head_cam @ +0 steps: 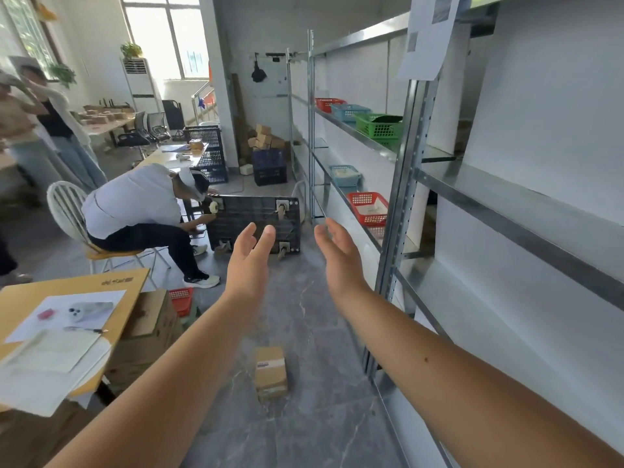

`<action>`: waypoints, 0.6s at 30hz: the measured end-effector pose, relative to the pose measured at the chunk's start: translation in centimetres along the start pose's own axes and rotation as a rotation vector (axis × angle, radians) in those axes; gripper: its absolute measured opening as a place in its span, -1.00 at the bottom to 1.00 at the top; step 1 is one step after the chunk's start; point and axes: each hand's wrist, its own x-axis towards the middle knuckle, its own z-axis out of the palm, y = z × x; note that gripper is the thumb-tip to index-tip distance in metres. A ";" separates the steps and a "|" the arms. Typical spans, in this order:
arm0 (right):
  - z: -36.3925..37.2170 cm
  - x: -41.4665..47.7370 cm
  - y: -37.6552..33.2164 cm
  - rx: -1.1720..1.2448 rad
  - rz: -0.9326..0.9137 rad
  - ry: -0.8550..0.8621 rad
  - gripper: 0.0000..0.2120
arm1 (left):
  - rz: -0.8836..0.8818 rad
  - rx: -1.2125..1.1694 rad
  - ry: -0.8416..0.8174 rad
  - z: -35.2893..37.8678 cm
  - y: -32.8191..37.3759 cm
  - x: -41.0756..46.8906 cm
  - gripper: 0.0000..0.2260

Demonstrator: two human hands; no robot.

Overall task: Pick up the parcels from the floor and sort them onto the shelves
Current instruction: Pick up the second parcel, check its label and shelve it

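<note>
A small cardboard parcel [270, 371] with a printed label on top lies alone on the grey marbled floor [317, 417], between the two outstretched forearms and well below both hands. The left hand [251, 244] and the right hand [337, 255] are raised ahead of the body, palms turned toward each other, fingers loosely spread and holding nothing; neither touches the parcel. Just to the right runs a metal shelving rack [506, 201], its near levels bare. Farther along it, a green basket [380, 128], a blue basket [349, 111] and a red basket [329, 103] sit in a row on one upper level, and another red basket [369, 206] sits on a lower one. A printed sheet [429, 35] hangs on a rack upright. To the left stands a yellow table [27, 298] carrying papers [64, 319], with a large cardboard box [148, 325] beside it. Beyond the hands, a seated person [135, 204] on a white chair [66, 207] leans toward an upturned black cart [256, 217] whose wheels face the camera.
</note>
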 end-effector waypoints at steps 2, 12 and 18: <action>1.5 2.0 0.3 -0.013 -0.001 0.008 -0.28 | -0.010 -0.013 -0.005 -0.9 -0.3 2.5 -0.39; 8.0 9.6 5.4 -0.022 0.125 0.014 -0.42 | -0.126 0.001 -0.038 -4.9 -3.4 13.5 -0.43; 10.1 14.0 8.5 0.006 0.179 0.041 -0.44 | -0.182 0.084 -0.029 -5.0 -6.2 17.5 -0.44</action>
